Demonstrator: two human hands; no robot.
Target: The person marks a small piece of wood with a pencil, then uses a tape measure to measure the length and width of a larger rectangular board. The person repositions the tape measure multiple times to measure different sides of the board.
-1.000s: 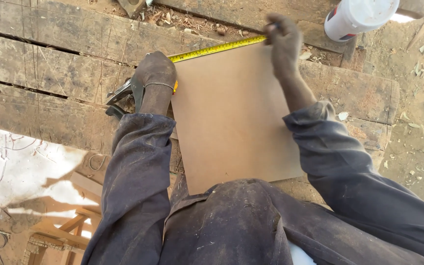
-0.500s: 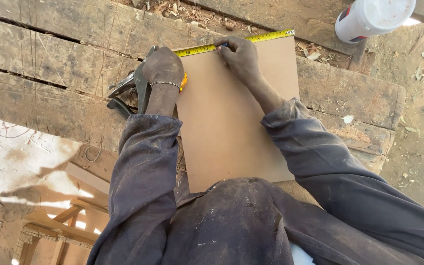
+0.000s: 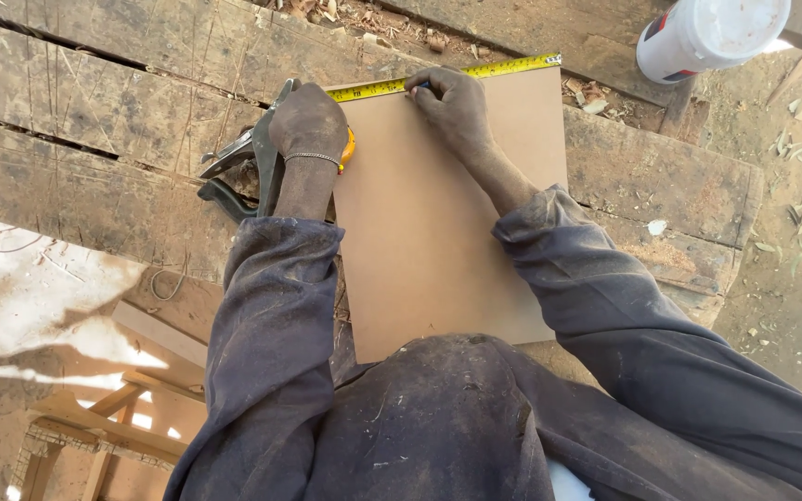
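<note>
Two hands work the board [image 3: 447, 213]: left hand [image 3: 308, 121] pins the tape measure [image 3: 438, 79] at its corner; right hand [image 3: 452, 107], pinching a pencil, marks beside the tape. Marking step; steadiness needed.

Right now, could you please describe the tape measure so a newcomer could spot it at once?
On the worn plank workbench lies a brown board. Along its far edge, between the left hand and right hand, runs the tape measure, the only bright yellow strip.
</note>
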